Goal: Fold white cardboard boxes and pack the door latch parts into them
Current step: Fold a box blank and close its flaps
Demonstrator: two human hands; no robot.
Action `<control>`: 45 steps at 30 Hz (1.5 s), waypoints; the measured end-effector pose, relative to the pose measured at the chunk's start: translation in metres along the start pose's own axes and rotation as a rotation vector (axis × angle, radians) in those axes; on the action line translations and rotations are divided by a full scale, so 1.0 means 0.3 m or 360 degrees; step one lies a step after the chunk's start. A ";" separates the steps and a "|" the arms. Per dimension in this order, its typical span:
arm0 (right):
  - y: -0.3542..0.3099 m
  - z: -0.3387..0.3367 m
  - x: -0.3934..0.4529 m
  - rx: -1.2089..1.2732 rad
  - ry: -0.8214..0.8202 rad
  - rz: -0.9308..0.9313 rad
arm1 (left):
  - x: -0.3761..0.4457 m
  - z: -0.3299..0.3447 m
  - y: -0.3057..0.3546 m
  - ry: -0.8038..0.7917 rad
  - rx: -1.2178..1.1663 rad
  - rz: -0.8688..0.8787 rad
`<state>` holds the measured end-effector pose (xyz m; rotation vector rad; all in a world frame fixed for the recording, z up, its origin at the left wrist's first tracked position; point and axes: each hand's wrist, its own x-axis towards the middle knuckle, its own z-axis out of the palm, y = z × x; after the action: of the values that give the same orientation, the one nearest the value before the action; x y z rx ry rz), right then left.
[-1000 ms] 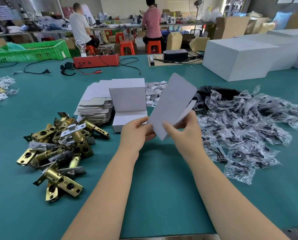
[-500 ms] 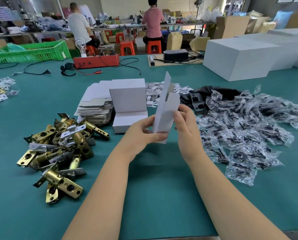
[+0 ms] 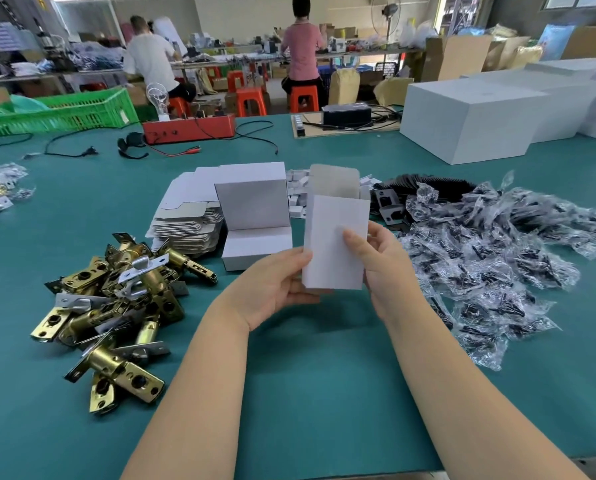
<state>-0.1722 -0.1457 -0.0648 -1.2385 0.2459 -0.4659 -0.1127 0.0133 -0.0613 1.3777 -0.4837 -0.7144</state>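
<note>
Together, left hand and right hand hold one cardboard box.

Bright, even daylight coming from windows far beyond the right hand, soft shadows lying beneath both forearms, wide-angle edges bending, background workers softening slightly

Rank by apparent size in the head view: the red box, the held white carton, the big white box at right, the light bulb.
1. Big white box
2. Held white carton, though nearness inflates it
3. Red box
4. Light bulb
</note>
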 end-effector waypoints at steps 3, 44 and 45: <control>0.002 -0.003 0.006 -0.0075 0.0035 -0.0044 | 0.007 0.024 -0.006 0.0234 0.0258 0.0099; 0.017 0.026 -0.042 -0.1135 0.0005 -0.0618 | 0.023 0.120 -0.017 0.1066 0.0438 0.0779; 0.015 0.028 -0.045 -0.1145 0.0013 -0.0614 | 0.018 0.128 -0.014 0.1076 0.0496 0.0824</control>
<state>-0.1795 -0.1312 -0.0673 -2.0050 0.1845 -0.7508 -0.1363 -0.0178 -0.0602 1.5898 -0.3857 0.2665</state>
